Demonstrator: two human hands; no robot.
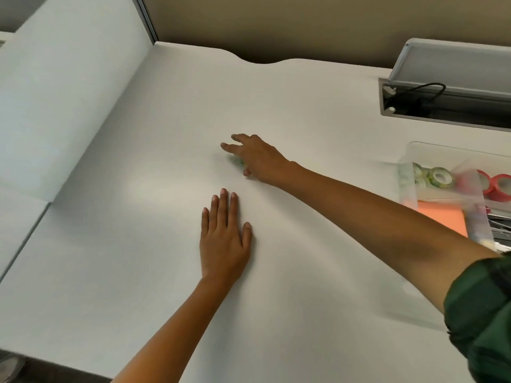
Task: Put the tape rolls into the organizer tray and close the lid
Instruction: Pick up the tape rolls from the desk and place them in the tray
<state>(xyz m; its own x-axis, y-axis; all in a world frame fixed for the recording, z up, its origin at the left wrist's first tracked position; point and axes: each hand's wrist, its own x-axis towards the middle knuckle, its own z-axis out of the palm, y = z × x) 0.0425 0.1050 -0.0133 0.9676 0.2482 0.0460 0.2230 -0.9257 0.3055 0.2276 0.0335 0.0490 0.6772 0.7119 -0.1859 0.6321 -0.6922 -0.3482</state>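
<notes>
My right hand reaches across the middle of the white desk, palm down over a small green tape roll that shows only as a blurred sliver under the fingers. Whether the fingers grip it I cannot tell. My left hand lies flat on the desk, fingers together, holding nothing. The clear organizer tray stands at the right edge with green tape rolls and red tape rolls inside. Its transparent lid lies flat on the desk in front of it.
The tray also holds an orange sticky-note pad and metal clips. An open cable hatch with a raised grey flap and a black cable sits at the back right. A white partition bounds the left side.
</notes>
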